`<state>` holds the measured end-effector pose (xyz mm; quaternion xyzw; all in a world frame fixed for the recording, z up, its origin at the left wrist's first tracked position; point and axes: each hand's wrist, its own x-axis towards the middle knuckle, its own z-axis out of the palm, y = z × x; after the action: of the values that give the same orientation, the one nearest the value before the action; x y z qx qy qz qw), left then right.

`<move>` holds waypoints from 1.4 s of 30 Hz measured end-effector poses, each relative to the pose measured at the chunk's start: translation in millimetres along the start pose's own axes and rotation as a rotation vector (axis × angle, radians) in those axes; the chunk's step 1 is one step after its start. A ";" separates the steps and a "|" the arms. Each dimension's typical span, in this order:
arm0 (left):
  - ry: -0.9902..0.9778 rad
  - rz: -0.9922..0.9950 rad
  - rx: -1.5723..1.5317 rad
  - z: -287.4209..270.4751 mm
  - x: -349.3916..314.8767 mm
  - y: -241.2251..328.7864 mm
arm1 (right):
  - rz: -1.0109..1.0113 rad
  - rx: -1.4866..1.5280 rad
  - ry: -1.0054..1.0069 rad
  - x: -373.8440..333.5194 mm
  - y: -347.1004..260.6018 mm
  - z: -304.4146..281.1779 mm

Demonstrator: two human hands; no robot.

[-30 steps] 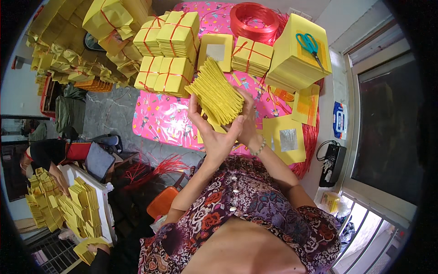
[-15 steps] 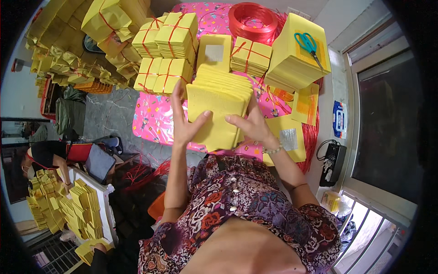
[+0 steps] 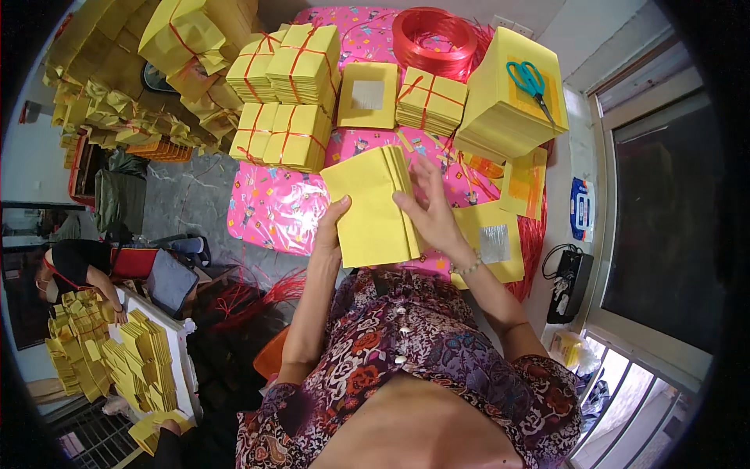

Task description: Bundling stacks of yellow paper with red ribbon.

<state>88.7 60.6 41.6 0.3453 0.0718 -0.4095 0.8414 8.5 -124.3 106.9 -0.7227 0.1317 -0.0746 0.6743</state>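
A stack of folded yellow paper sheets (image 3: pixel 366 209) is held up over the near part of the table, slightly tilted. My left hand (image 3: pixel 331 228) grips its left edge, thumb on the front and the other fingers hidden behind. At the right edge, where several folded layers show, my right hand (image 3: pixel 434 217) has its thumb against the paper and its fingers stretched out and apart. To the right of this hand lies a loose yellow sheet (image 3: pixel 467 221) with a silver square.
Red-tied yellow bundles (image 3: pixel 293 129) and a red ribbon coil (image 3: pixel 434 37) stand on the pink patterned tablecloth (image 3: pixel 273 207). Teal scissors (image 3: pixel 529 80) lie on a tall paper stack (image 3: pixel 488 109). At left, another person (image 3: pixel 86 262) is beside a white table (image 3: pixel 178 344) with yellow packets.
The fanned layers are squared into a neater stack, which is turned and lower. My right hand has loosened from its right side and its fingers have spread. My left hand has moved down the left edge.
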 end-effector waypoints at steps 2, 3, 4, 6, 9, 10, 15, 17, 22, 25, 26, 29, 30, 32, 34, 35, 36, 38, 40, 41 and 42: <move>0.007 0.029 0.006 4.5 0.2 -3.5 | -0.192 -0.085 0.183 -7.2 -3.1 9.8; 0.013 0.059 0.014 6.4 0.4 -4.4 | -0.190 -0.086 0.183 -7.8 -6.8 6.7; 0.014 0.058 0.013 5.6 1.7 -5.1 | -0.285 -0.302 0.137 -9.5 -12.7 0.6; 0.006 0.073 0.023 1.6 3.9 -8.3 | -0.375 -0.519 0.089 -10.7 -18.7 -0.6; 0.053 0.165 0.060 -0.2 6.5 -15.9 | -0.341 -0.541 0.161 -8.8 -19.9 6.9; 0.053 0.164 0.059 -0.3 7.1 -18.6 | -0.339 -0.542 0.161 -8.5 -18.2 7.0; 0.121 0.306 0.179 -5.9 6.8 -26.2 | -0.189 -0.488 0.185 -1.6 -3.6 7.1; 0.121 0.282 0.159 -11.8 9.1 -28.5 | -0.195 -0.502 0.181 3.9 0.1 7.7; 0.135 0.158 0.087 -26.4 9.7 -36.3 | -0.105 -0.188 0.146 16.7 32.0 17.6; 0.111 0.184 0.047 -29.9 10.5 -36.7 | 0.037 0.010 0.177 18.9 32.0 24.6; 0.152 0.178 0.070 -28.1 11.6 -35.0 | 0.040 0.031 0.169 21.3 35.6 23.1; 0.197 0.163 0.080 -21.8 10.9 -28.4 | 0.044 0.144 0.153 24.0 38.7 22.5; 0.200 0.152 0.068 -19.6 10.0 -25.8 | 0.045 0.237 0.148 24.6 35.8 22.8; 0.173 0.146 0.025 -19.9 8.5 -20.5 | 0.102 0.366 0.146 27.1 24.0 22.3; 0.148 0.144 -0.018 -24.6 7.2 -16.0 | 0.198 0.584 0.147 32.2 8.9 20.5; 0.106 0.166 -0.098 -28.8 7.9 -14.5 | 0.198 0.583 0.141 34.5 -1.9 18.2; 0.066 0.189 -0.179 -33.7 6.6 -13.1 | 0.214 0.662 0.158 36.4 -12.3 16.2; 0.108 0.240 -0.211 -42.3 0.3 -7.0 | 0.217 0.826 0.128 43.9 -18.6 10.7; 0.138 0.355 -0.257 -50.4 -13.9 1.5 | 0.204 0.832 0.130 48.0 -23.0 11.7; 0.147 0.365 -0.260 -57.5 -23.3 5.2 | 0.189 0.842 0.136 48.9 -26.2 14.2; 0.247 0.513 -0.247 -64.3 -31.0 9.3 | 0.193 0.841 0.127 50.2 -25.8 20.1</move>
<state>85.7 125.5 10.7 0.2946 0.1333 -0.1268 0.9378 64.5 -118.2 127.5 -0.3638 0.1979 -0.1028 0.9044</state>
